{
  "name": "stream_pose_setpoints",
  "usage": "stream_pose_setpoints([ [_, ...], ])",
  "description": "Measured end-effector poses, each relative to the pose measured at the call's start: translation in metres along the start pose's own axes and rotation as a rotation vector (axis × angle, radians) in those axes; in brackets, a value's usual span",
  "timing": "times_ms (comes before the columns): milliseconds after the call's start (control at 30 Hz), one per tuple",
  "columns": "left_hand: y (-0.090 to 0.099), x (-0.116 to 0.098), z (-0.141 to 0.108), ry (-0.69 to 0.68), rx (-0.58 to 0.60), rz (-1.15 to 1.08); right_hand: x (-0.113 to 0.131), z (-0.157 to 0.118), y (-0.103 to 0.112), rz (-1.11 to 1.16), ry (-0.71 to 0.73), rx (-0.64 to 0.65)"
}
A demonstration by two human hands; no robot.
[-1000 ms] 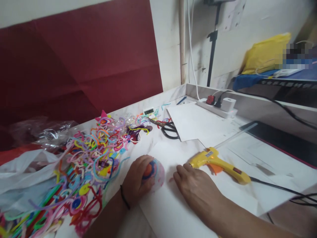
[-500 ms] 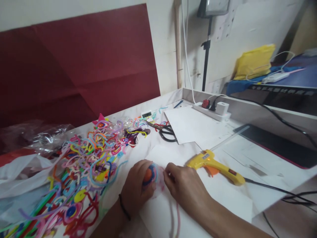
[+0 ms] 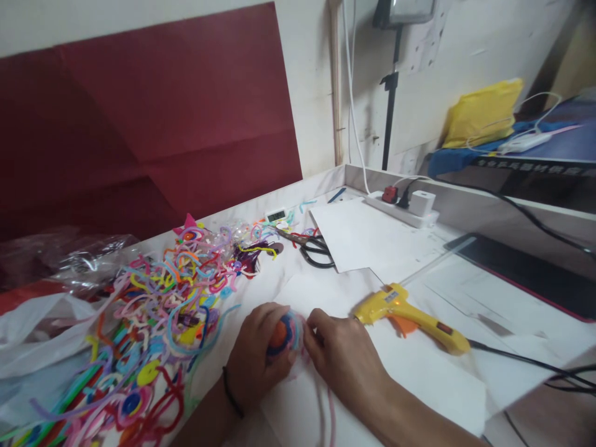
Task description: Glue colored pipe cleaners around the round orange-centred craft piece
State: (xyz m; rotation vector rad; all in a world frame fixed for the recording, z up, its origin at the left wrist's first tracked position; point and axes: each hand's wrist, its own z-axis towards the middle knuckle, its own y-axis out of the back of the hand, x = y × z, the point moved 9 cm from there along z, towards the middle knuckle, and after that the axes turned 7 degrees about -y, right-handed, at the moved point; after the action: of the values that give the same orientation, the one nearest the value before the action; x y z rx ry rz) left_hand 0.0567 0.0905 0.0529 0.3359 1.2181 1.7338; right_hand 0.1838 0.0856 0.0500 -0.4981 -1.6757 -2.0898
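Observation:
My left hand [image 3: 261,344] is closed around a small round coil [image 3: 278,335] made of fuzzy pipe cleaners. Its middle is orange, ringed by dark blue, with light blue and pink toward the rim. At the coil's right edge my right hand [image 3: 342,347] pinches a pink pipe cleaner [image 3: 331,413], whose tail hangs down over the white paper [image 3: 433,385]. The fingertips of the right hand are partly hidden by the hand itself. To the right of my hands lies a yellow glue gun [image 3: 410,313], its nozzle pointing left.
A heap of colourful pipe cleaners [image 3: 158,310] covers the table's left side, beside clear plastic wrapping [image 3: 97,261]. Black-handled scissors [image 3: 316,251] lie behind my hands, near a small digital display [image 3: 276,215]. A power strip [image 3: 405,209] and a dark tablet-like slab [image 3: 526,270] are farther right.
My right hand has shifted slightly left, closer to the coil, and the pink tail has swung a little left. The view has turned slightly. Both grips stay closed.

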Motion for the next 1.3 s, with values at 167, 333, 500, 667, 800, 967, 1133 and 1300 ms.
stream_pose_setpoints([
  [167,0.000,0.000,0.000,0.001,0.026,-0.025,0.002,-0.001,-0.001,-0.007,0.003,-0.001],
  [333,0.000,0.004,0.000,0.031,0.034,-0.034,0.006,0.000,-0.001,-0.018,0.015,-0.006],
  [500,0.000,0.005,0.001,0.047,0.030,-0.036,0.009,-0.001,0.000,-0.034,0.044,-0.013],
  [667,0.000,0.005,0.002,0.043,0.047,-0.045,0.014,-0.003,0.000,-0.048,0.084,-0.025],
  [800,0.000,0.005,0.004,0.038,0.061,-0.050,0.015,-0.005,-0.001,-0.057,0.116,-0.019],
  [967,0.001,0.004,0.005,0.039,0.072,-0.050,0.015,-0.009,-0.001,-0.035,0.135,-0.012],
  [1133,0.000,0.003,0.007,0.036,0.092,-0.049,0.017,-0.012,-0.002,-0.016,0.154,-0.013],
  [1300,0.000,0.001,0.009,0.035,0.088,-0.044,0.020,-0.016,-0.002,0.002,0.172,-0.019],
])
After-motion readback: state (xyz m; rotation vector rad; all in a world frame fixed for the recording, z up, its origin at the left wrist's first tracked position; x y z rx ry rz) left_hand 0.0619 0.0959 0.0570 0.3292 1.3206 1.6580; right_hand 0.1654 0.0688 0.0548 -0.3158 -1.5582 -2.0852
